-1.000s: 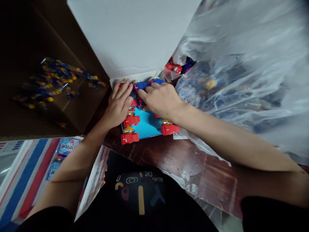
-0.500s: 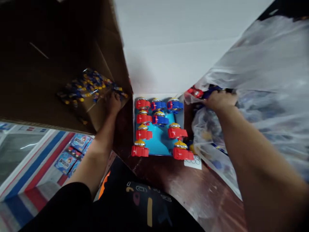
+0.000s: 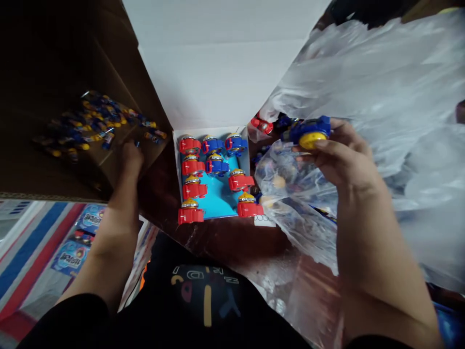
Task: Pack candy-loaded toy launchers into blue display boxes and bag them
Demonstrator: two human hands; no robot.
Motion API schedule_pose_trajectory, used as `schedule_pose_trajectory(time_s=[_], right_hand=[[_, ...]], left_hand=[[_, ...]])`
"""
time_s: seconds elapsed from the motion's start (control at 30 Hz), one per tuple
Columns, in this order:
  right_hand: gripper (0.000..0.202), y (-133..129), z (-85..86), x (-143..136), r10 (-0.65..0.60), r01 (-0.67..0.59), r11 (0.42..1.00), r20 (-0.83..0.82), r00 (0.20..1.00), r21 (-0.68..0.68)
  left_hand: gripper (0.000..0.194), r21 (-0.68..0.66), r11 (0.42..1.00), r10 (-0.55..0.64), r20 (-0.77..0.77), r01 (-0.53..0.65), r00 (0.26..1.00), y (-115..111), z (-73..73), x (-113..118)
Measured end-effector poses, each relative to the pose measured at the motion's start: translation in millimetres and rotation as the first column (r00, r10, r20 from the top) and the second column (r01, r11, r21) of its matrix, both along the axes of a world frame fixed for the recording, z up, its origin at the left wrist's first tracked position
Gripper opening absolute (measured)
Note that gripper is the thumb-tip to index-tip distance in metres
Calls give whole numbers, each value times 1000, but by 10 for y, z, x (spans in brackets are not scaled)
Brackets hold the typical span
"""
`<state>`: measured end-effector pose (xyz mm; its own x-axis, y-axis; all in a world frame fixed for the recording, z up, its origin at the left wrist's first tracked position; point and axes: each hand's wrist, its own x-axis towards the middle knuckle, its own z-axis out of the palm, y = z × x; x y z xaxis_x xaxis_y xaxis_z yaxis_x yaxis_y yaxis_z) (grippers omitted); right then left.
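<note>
My right hand [image 3: 345,150] grips a blue toy with a yellow dome [image 3: 313,139], held above the clear plastic bag [image 3: 286,174] on the right. My left hand [image 3: 131,157] is inside the brown cardboard box [image 3: 109,165], beside a pile of small blue and yellow pieces [image 3: 98,116]. Its fingers are partly hidden and blurred, with a small bit at their tips. Between the hands stands a white display box [image 3: 214,82] with a light blue inside. It holds red toys [image 3: 191,187] down its left side and lower right, and blue toys [image 3: 217,165] at the top middle and right.
A dark reddish tabletop [image 3: 232,242] lies in front of the display box, with a white card [image 3: 264,221] at its lower right corner. Printed blue packs [image 3: 70,257] rest on a striped sheet [image 3: 29,252] at the lower left. More toys lie beside the bag.
My right hand has come up out of the bag with a blue toy in it. The view has shifted, so the boxes appear further left. My left hand remains in the cardboard box.
</note>
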<state>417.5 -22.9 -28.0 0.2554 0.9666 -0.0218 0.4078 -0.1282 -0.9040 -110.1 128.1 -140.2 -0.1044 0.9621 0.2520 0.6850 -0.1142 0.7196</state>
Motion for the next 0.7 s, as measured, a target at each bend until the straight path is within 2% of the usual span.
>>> schedule_pose_trajectory(time_s=[0.07, 0.1, 0.17, 0.2, 0.23, 0.27, 0.33, 0.4, 0.5, 0.57, 0.6, 0.67, 0.7], right_hand=[[66, -354, 102, -100, 45, -13, 995, -344, 938, 96], [66, -509, 152, -175, 72, -19, 991, -411, 909, 131], [56, -751, 250, -381, 145, -88, 978, -320, 936, 187], [50, -833, 295, -510, 211, -158, 961, -230, 950, 229], [47, -888, 332, -651, 294, -247, 927, -136, 946, 284], [48, -917, 356, -800, 382, -345, 872, -43, 923, 347], [53, -914, 359, -1090, 525, -503, 723, 96, 846, 473], [53, -869, 308, -1317, 586, -554, 629, 136, 799, 545], [49, -824, 221, -1484, 598, -551, 569, 152, 787, 611], [48, -837, 204, -1507, 564, -550, 540, 210, 798, 637], [47, -853, 207, -1508, 543, -549, 541, 234, 806, 637], [44, -890, 222, -1507, 511, -541, 568, 250, 823, 620], [43, -909, 226, -1514, 503, -536, 583, 247, 828, 610]], left_hand=[[32, 10, 1000, -4, 57, 3, 998, -215, 168, 103], [34, 11, 999, -31, 86, 30, 996, -398, 275, 182], [38, -13, 989, -140, 210, 145, 968, -869, 528, 410], [37, -38, 966, -220, 404, 257, 888, -1122, 665, 555], [38, -52, 925, -268, 614, 376, 743, -1363, 799, 709], [41, -68, 872, -272, 757, 485, 594, -1578, 923, 859], [45, -82, 766, -200, 912, 638, 358, -1895, 1119, 1098], [44, -89, 699, -123, 962, 710, 242, -2057, 1224, 1206], [40, -60, 666, -131, 972, 744, 196, -2094, 1258, 1163], [37, -62, 624, -204, 949, 779, 239, -2069, 1262, 1085], [34, -77, 586, -254, 928, 807, 273, -2060, 1271, 1051], [26, -110, 502, -387, 858, 858, 336, -2063, 1301, 1010], [24, -112, 477, -477, 800, 872, 364, -2075, 1313, 1003]])
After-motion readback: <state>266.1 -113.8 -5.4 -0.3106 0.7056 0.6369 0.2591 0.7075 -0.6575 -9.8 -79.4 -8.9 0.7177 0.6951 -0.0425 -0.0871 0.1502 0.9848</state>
